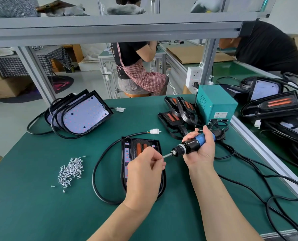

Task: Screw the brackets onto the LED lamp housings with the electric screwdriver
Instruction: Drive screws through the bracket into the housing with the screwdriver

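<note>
My right hand [201, 150] grips the blue and black electric screwdriver [191, 144], its bit pointing left. My left hand [144, 169] pinches a small screw [162, 157] at the bit's tip. Both hands hover over a black LED lamp housing [127, 153] that lies on the green mat with a bracket with orange strips [141, 147] on it; my left hand hides much of it. A pile of silver screws [71, 170] lies to the left. Several housings [85, 115] lean stacked at the back left. Loose brackets [177, 112] lie at the back centre.
A teal power box [216, 101] stands at the back right, with black cables [249, 171] trailing over the mat's right side. More lamp parts [273, 103] lie beyond the aluminium rail [259, 146]. Two people work at benches behind. A shelf beam [110, 30] runs overhead.
</note>
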